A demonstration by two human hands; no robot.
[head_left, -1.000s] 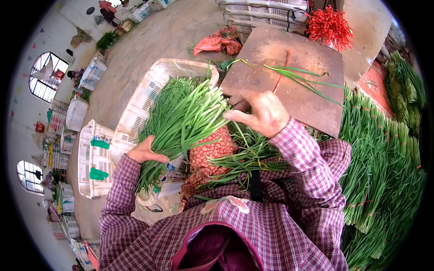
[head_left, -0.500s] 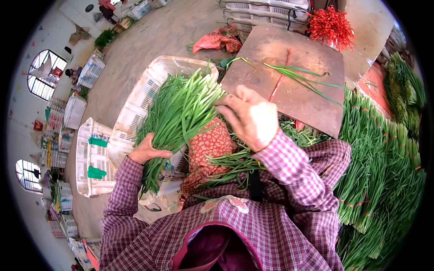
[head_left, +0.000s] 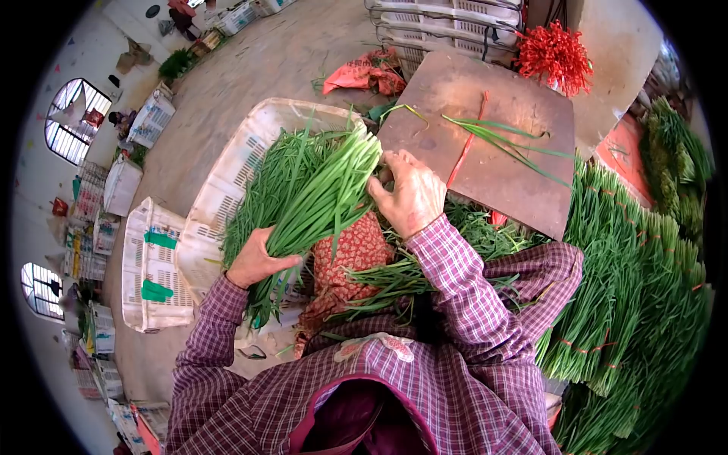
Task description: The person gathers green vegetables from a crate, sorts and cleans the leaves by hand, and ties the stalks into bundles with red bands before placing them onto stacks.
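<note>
My left hand (head_left: 262,262) is closed around a bunch of green chives (head_left: 322,205), its thumb across the lower part. The pale stem ends point up and to the right, and the leaf tips hang below the hand. Beside those pale ends is my right hand (head_left: 413,193), with curled fingers and the thumb close to the stems; whatever it pinches is hidden. Loose chives (head_left: 379,284) lie across my lap by a red patterned cloth (head_left: 345,258). On the brown board (head_left: 523,182) lie a red tie (head_left: 464,155) and a few loose leaves (head_left: 504,140).
A white plastic crate (head_left: 216,178) with more greens stands behind the bunch. Tied chive bundles (head_left: 607,280) are piled at my right. Red ties (head_left: 555,57) hang in a cluster beyond the board, near stacked crates (head_left: 447,26). A red bag (head_left: 368,72) lies on the floor.
The bunch has turned slightly, with its pale ends more gathered and a little to the right. My right hand has shifted left and slightly down, its fingers more curled.
</note>
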